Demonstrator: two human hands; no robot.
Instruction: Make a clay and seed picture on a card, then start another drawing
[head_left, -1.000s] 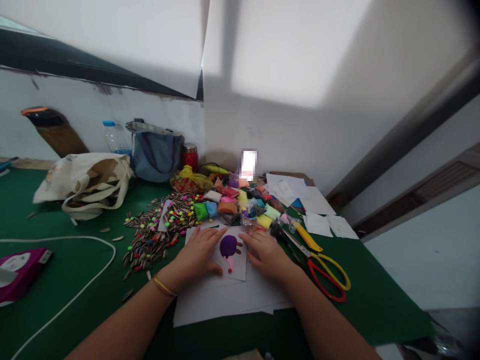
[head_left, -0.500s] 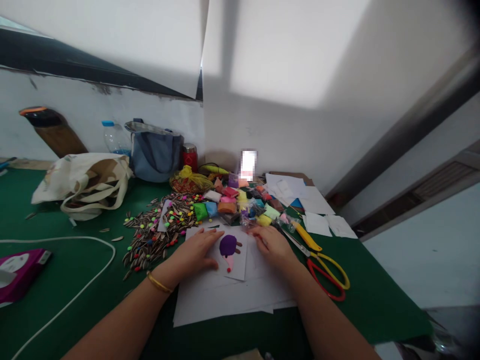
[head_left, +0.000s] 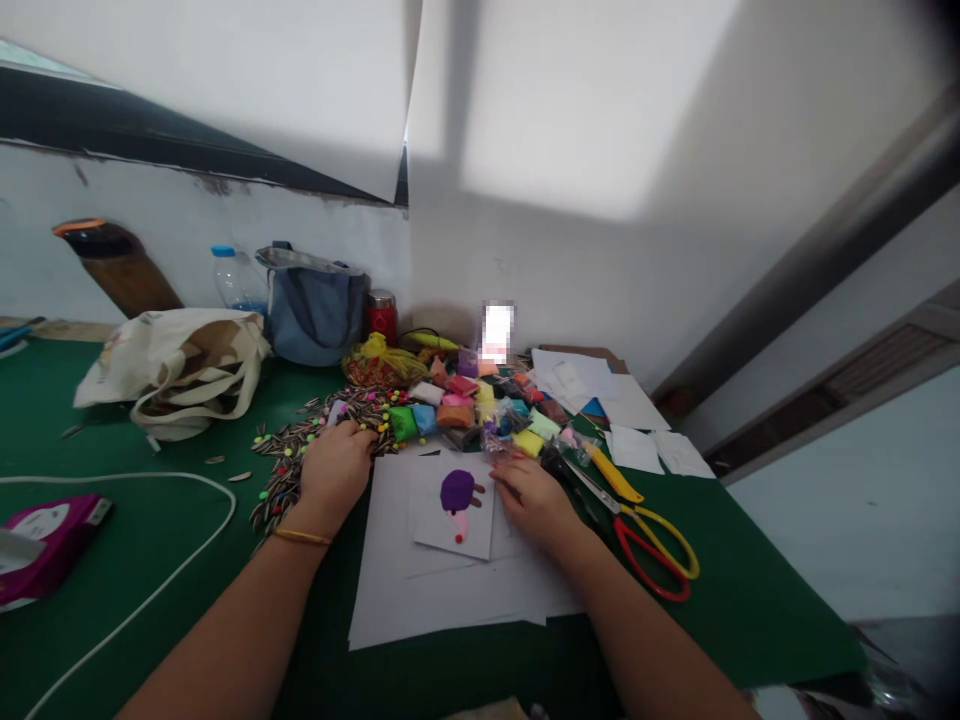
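Observation:
My left hand (head_left: 336,478) reaches over a pile of striped sunflower seeds (head_left: 289,440), fingers bent down and slightly apart; their tips are partly hidden among the seeds and small coloured balls. Nothing shows in its grasp. My right hand (head_left: 536,498) rests on the white paper sheets (head_left: 390,600), fingers loosely bent and holding nothing I can see, beside the right edge of a small white card (head_left: 431,530). On that card lies a clay animal figure (head_left: 457,491) with a purple body, brown legs, pink pointed face and red nose.
Several packets of coloured clay (head_left: 455,418) lie beyond the paper. Right of my right hand are scissors (head_left: 652,545) with red and yellow handles and a yellow cutter (head_left: 616,474). Cloth bags (head_left: 319,310) stand at back left. A white cable (head_left: 225,510) crosses the left side.
My left hand has left the card and moved left onto the sunflower seeds. My right hand stays nearly in place by the card.

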